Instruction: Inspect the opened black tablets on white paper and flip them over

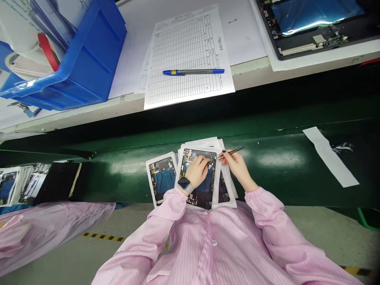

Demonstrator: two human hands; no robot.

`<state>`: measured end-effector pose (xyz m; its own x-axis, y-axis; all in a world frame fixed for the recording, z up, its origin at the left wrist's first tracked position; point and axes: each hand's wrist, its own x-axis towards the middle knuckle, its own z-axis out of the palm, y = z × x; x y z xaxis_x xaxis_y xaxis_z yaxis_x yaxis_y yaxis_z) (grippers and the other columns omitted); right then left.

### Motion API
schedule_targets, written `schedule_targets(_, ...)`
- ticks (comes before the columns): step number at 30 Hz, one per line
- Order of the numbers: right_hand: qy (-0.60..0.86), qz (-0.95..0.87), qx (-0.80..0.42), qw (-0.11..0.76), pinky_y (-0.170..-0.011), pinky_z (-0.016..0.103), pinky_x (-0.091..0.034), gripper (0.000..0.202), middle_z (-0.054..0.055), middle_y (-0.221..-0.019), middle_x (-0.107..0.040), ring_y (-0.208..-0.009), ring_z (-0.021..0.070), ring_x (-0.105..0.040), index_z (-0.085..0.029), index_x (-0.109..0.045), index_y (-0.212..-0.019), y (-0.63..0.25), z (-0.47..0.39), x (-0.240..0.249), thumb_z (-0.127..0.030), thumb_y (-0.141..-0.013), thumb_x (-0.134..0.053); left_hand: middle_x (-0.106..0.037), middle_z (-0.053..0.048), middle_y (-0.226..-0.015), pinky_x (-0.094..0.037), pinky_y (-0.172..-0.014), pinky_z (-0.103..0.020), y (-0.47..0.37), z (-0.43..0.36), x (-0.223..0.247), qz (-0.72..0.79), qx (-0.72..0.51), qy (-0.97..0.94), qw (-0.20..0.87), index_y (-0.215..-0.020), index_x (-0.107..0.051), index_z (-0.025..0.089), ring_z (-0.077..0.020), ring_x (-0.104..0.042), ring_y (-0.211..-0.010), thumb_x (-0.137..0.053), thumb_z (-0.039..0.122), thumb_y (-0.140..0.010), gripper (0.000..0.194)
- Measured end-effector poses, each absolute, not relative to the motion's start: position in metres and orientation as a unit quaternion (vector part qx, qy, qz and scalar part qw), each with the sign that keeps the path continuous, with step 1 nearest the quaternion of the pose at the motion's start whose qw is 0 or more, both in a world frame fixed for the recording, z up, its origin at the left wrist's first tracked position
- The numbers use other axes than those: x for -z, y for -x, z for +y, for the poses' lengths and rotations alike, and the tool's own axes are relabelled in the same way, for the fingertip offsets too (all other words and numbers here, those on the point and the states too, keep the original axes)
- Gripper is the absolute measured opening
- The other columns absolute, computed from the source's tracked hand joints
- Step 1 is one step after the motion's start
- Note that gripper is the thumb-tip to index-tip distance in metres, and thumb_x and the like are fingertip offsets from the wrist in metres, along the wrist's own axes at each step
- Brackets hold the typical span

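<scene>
The right hand [236, 164] is gripping tweezers [236, 151]. The left hand [196, 172] is touching an opened tablet [205, 186]; I cannot tell its grasp.

Green bench [276, 178] with tablets [164, 181] on white sheets [219, 174], a paper strip [331, 157]

An opened black tablet [204, 192], blue battery [208, 183] exposed, lies flat under the left hand [196, 171]; slim dark tweezers [236, 150] slant from the right hand [236, 165], tips near the left fingers.
</scene>
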<state>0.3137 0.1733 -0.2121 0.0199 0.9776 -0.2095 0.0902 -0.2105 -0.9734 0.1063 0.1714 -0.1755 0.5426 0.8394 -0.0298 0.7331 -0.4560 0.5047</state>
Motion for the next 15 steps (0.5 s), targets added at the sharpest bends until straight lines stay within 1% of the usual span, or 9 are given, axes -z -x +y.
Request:
schedule_targets(3, 0.596, -0.476, -0.496, 0.415, -0.07, 0.034, -0.058, 0.027, 0.002, -0.088, -0.069, -0.073, 0.016, -0.067, -0.016, -0.068, -0.096, -0.318, 0.172, 0.213, -0.041, -0.102, -0.059, -0.059, -0.007, -0.112, -0.049, -0.098, -0.04, -0.112, 0.174, 0.178, 0.472, -0.125, -0.839, 0.242, -0.115, -0.06, 0.022, -0.0247, -0.054, -0.109, -0.045, 0.019, -0.099, 0.022)
schedule_targets(7, 0.605, -0.522, -0.47, 0.376, -0.067, 0.032, -0.058, 0.026, 0.0, -0.083, -0.068, -0.068, 0.0149, -0.066, -0.015, -0.067, -0.094, -0.314, 0.169, 0.213, -0.039, -0.102, -0.061, -0.06, -0.006, -0.107, -0.05, -0.095, -0.04, -0.12, 0.179, 0.183, 0.49, -0.136, -0.825, 0.248, -0.106, -0.06, 0.022, -0.0237, -0.056, -0.106, -0.048, 0.017, -0.097, 0.015)
schedule_targets(11, 0.596, -0.583, -0.435, 0.341, -0.071, 0.034, -0.057, 0.022, 0.001, -0.088, -0.068, -0.075, 0.0166, -0.066, -0.016, -0.067, -0.096, -0.308, 0.167, 0.209, -0.037, -0.1, -0.063, -0.059, -0.006, -0.101, -0.05, -0.091, -0.04, -0.123, 0.18, 0.183, 0.504, -0.135, -0.815, 0.25, -0.096, -0.058, 0.021, -0.0243, -0.055, -0.101, -0.055, 0.018, -0.093, 0.006)
schedule_targets(15, 0.581, -0.62, -0.418, 0.321, -0.071, 0.035, -0.057, 0.02, 0.001, -0.09, -0.068, -0.074, 0.0166, -0.066, -0.016, -0.066, -0.102, -0.304, 0.166, 0.203, -0.036, -0.101, -0.062, -0.058, -0.005, -0.099, -0.05, -0.09, -0.04, -0.122, 0.177, 0.181, 0.498, -0.127, -0.819, 0.255, -0.092, -0.058, 0.022, -0.0251, -0.055, -0.1, -0.059, 0.017, -0.09, 0.005)
